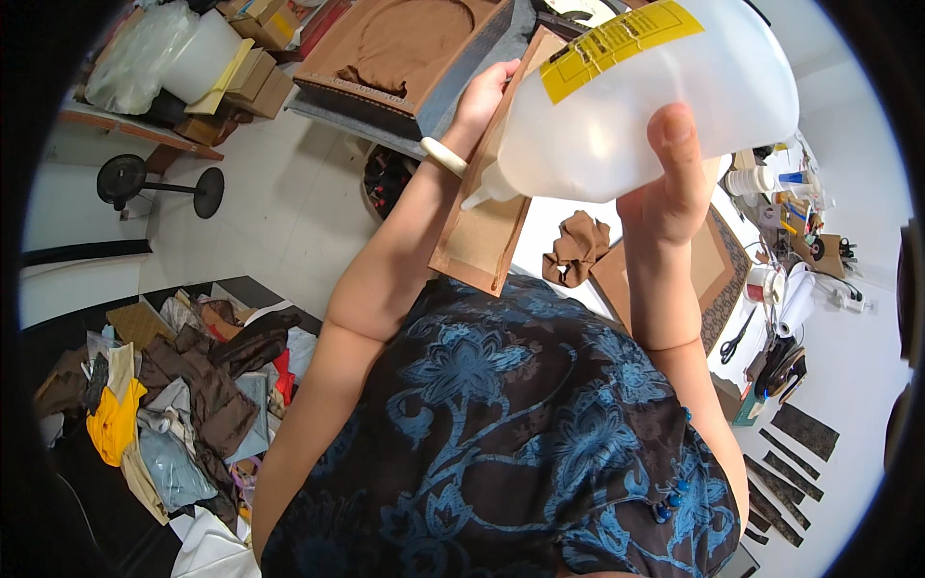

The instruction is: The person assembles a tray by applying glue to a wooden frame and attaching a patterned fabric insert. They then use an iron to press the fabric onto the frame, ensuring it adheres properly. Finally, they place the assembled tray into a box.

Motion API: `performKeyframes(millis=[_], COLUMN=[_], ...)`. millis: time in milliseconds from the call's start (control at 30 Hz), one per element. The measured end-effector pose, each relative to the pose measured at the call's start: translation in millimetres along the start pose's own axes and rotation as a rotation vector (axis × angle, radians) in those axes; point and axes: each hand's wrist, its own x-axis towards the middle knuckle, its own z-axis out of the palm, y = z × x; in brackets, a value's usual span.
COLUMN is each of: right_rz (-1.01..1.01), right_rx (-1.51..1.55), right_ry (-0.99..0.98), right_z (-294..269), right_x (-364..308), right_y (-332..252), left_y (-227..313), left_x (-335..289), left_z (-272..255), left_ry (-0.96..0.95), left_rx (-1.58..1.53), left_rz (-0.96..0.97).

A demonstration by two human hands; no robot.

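Head view shows the right hand (670, 183) gripping a translucent plastic bottle (588, 140), tilted so its nozzle (482, 194) points down over a narrow, raised-edged brown panel (477, 249); whether the tip touches it cannot be told. The left hand (483, 98) holds the panel near its far end, slanting above the patterned dress (511, 385). Crumpled brown cloth (580, 248) lies on the white desk (551, 213), with black scissors (738, 335) farther right

The translucent white bottle (588, 144) is marked by a yellow label (621, 43) with dark print. The panel (479, 236) is edged brown and faced tan. Plain brown cloth (578, 250) is seen by the white tabletop's (553, 218) near edge. The black garment (491, 424) is patterned with blue flowers; the bracelet (443, 156) is coloured cream.
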Motion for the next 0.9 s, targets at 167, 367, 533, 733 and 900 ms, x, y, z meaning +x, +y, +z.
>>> performKeyframes(millis=[167, 367, 533, 733, 900], right_rz=[0.068, 0.087, 0.051, -0.066, -0.248], right_rx=[-0.047, 0.078, 0.103, -0.027, -0.2], right_ry=[-0.09, -0.053, 0.001, -0.02, -0.005], right_z=[9.2, 17.2, 6.7, -2.6, -15.9], right_x=[-14.8, -21.9, -24.4, -19.1, 4.1], right_y=[-19.3, -24.8, -28.9, -21.6, -10.8], left_y=[-19.4, -33.2, 14.8, 21.4, 20.6], left_x=[33.4, 45.4, -16.0, -21.3, -26.6], left_z=[-25.6, -36.1, 28.0, 15.4, 34.3], left_ry=[-0.179, -0.036, -0.029, -0.027, 0.114], left_rx=[-0.132, -0.011, 0.077, 0.057, 0.197], left_rz=[-0.083, -0.009, -0.06, -0.044, -0.076])
